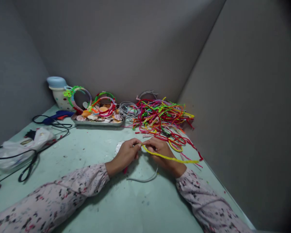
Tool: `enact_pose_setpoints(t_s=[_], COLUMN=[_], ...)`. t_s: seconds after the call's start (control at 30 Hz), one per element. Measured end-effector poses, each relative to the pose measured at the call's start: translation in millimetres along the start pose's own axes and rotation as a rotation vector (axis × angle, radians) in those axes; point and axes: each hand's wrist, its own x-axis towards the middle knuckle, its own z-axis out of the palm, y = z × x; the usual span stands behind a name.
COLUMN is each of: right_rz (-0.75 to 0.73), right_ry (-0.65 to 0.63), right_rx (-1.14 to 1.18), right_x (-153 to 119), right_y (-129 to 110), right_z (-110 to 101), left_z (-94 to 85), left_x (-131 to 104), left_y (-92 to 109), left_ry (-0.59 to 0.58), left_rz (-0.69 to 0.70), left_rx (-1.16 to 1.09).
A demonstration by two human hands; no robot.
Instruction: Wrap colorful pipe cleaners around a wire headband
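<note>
I have the yellow pipe cleaner [169, 158] right at the fingertips of both hands, near the middle of the worktop [135, 207], so neither hand is clearly nearer to it. What matters most here is how its long axis lies: from the pinched end it runs rightward and a little toward the near side, crossing in front of the right hand [162, 149], with its loose end out past that wrist. The whole free length therefore lies on the right, and the left hand [126, 152] has only the tip end. I read the left hand as closed to a narrow pinch, thumb against forefinger, the other fingers curled under; the right hand pinches at the same spot, its fingers bent and partly hidden, so I can't tell exactly how each one bears on the strand. The fingertips nearly touch, and both forearms angle inward from the near corners, wrists low over the worktop. Just nearer than the hands I see a curved grey wire [143, 181]; whether it continues up into the grip I can't tell. Farther off and to the right lies the tangled pile of coloured pipe cleaners [160, 116].
</note>
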Motion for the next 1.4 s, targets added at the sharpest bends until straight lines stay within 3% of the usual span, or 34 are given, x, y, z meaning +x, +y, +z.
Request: enact_pose_setpoints(t_s=[0.17,0.3,0.5,0.57,0.93,1.4], right_rz=[-0.026,0.035,0.441,0.505,0.431,0.426], right_ry=[-0.021,-0.024,0.047,0.031,-0.016,0.0], right_rx=[-0.041,0.023,0.451,0.521,0.383,0.316], right_x=[0.8,2.2,-1.6,-2.5,-3.9,-4.1], right_y=[5.0,2.9,6.4,9.0,6.0,7.1], right_z=[0.3,0.7,10.3,13.0,16.6,16.8], left_z=[0.1,-1.1,-3.9,-4.7,-6.8,-6.2], left_x=[1.1,2.2,6.2,6.8,6.9,5.6], left_y=[-1.7,-3.0,-5.6,-6.4,-5.7,-1.6], left_ry=[0.004,0.005,-0.029,-0.047,0.02,0.093], left_rz=[-0.005,0.012,0.074,0.062,0.055,0.238], left_rx=[0.011,0.033,0.026,0.006,0.164,0.398])
